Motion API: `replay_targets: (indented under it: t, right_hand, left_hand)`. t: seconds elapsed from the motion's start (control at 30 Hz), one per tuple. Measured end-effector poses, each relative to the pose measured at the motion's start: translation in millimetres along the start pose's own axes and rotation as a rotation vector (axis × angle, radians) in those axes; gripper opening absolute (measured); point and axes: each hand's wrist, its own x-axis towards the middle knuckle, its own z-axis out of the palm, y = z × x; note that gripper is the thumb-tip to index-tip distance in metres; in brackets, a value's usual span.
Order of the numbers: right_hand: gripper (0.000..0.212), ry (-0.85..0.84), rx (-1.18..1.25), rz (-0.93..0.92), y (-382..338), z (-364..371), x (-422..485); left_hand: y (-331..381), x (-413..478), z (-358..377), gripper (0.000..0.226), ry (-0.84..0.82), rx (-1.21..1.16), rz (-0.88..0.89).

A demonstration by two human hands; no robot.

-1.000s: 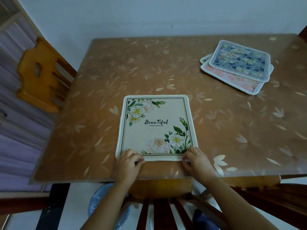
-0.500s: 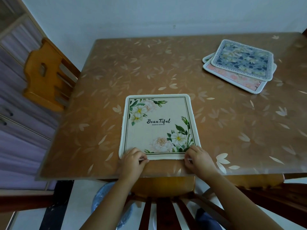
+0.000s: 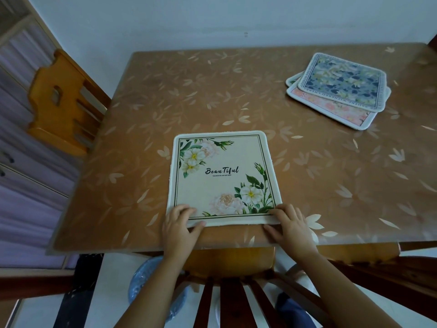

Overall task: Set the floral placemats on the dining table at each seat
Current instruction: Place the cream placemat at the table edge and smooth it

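While the cream placemat [image 3: 222, 176] lies flat on the bench [image 3: 331, 185] in front of the near chair [image 3: 231, 261], its near edge sits only just inside the bench's front rim, and that is where trouble could start. The bench cover looks glossy, so an uneven tug from either side could, I judge, swing the mat askew or slide it over the rim. The left hand [image 3: 179, 223] has fingers on top of the near-left corner with the thumb at the edge. The right hand [image 3: 290, 227] does the same at the near-right corner, so each grip is clamped on the mat rather than spread loose. Letting go of one corner first might leave the mat crooked to the seat. Well apart, toward the far right of the bench, the other mats wait in a fanned stack, a blue floral mat [image 3: 343, 84] on top of a pink mat [image 3: 340, 112], with a sliver of a third mat [image 3: 291, 79] at the left. Lifting the top one carelessly might drag the one beneath. A second chair [image 3: 59, 102] stands at the bench's left side. The only thing that might be a container is a round blue thing [image 3: 144, 278] on the floor below the front rim, but whether it is a vessel, or holds anything, cannot be told.
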Motion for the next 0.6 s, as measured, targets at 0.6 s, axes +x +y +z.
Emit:
replay_targets:
  t: [0.6]
  right_hand:
    - [0.067, -0.245, -0.203, -0.112, -50.3, 52.6, 63.0]
  left_hand:
    - [6.1, 32.8, 38.5, 0.059, -0.247, 0.46, 0.109]
